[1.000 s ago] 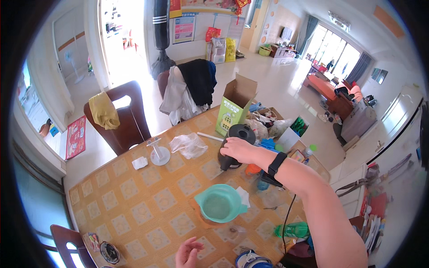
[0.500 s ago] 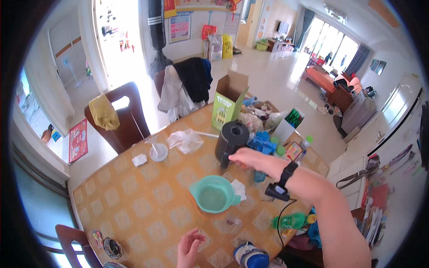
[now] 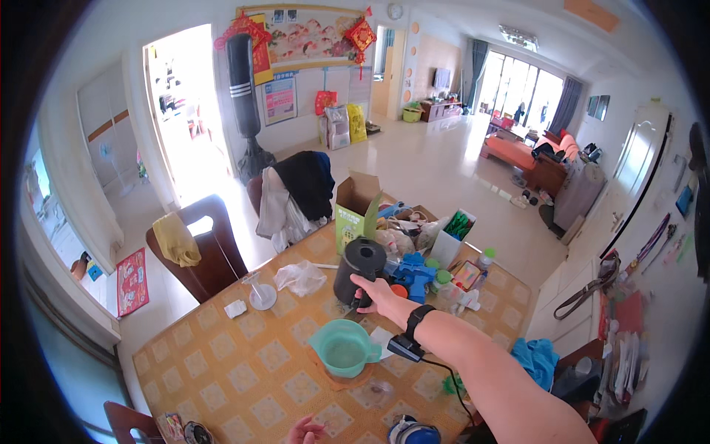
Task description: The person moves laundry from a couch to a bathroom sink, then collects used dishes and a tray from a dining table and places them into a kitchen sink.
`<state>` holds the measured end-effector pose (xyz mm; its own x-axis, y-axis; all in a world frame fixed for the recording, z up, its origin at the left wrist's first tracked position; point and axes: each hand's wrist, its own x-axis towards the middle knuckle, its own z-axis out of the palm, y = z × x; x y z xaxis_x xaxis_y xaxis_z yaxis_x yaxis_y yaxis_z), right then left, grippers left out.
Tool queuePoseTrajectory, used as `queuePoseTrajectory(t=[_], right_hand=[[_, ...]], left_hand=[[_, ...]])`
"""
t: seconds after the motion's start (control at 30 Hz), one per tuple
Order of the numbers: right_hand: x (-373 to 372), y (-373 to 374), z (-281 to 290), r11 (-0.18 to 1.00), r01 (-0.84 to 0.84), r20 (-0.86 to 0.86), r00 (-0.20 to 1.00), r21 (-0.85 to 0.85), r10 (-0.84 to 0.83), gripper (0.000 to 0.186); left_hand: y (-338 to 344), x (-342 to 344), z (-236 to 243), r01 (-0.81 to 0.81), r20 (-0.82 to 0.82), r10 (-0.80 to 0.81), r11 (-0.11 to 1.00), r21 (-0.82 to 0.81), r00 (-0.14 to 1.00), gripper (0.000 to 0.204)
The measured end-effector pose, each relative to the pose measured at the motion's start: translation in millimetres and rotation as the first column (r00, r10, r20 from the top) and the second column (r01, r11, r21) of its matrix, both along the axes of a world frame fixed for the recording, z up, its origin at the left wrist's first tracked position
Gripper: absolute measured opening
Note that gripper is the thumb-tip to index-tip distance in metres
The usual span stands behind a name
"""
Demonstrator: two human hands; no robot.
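My right hand [image 3: 370,292] is closed round the handle of a black kettle [image 3: 360,260], which stands upright on the table beside a green carton. Just in front of the kettle is a translucent green plastic jug [image 3: 345,348] with a spout on its left and a handle on its right. The jug rests on a round wooden mat [image 3: 318,368]. At the lower edge, my left hand [image 3: 305,431] shows only in part, its fingers apart and nothing in them. A white paper sheet [image 3: 382,342] lies by the jug's handle.
The carton [image 3: 356,211], blue plastic pieces [image 3: 416,275] and bottles crowd the table's right back. A crumpled plastic bag [image 3: 301,277] and a clear stand [image 3: 262,295] lie left of the kettle. A blue-lidded container [image 3: 413,431] is near the front edge. Chairs stand along the far side.
The view has tilted upward, so the table sits lower in the picture. My right hand has gone from touching the kettle's handle to gripping it. Less of my left hand shows.
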<state>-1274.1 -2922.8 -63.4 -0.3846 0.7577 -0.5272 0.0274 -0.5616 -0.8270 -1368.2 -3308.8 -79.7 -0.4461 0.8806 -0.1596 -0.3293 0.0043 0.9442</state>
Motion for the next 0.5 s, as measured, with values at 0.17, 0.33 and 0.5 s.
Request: queuePoseTrajectory(t=[0.17,0.33,0.5], right_hand=[[38,-19,56,0.95,-0.086,0.086,0.994,0.299,0.062,0.032],[87,-82,162,0.907,-0.129,-0.037,0.987,0.401,0.157,0.032],[187,-155,238,0.91,-0.17,-0.121,0.965,0.378,0.231,0.027]], left_hand=[[-8,13,10,0.024,-0.181,-0.017,0.999,0.035,0.983,0.031],[-13,12,-18,0.214,-0.265,-0.189,0.974,0.069,0.945,0.036],[0,45,32,0.354,-0.261,-0.332,0.934,0.042,0.906,0.036]])
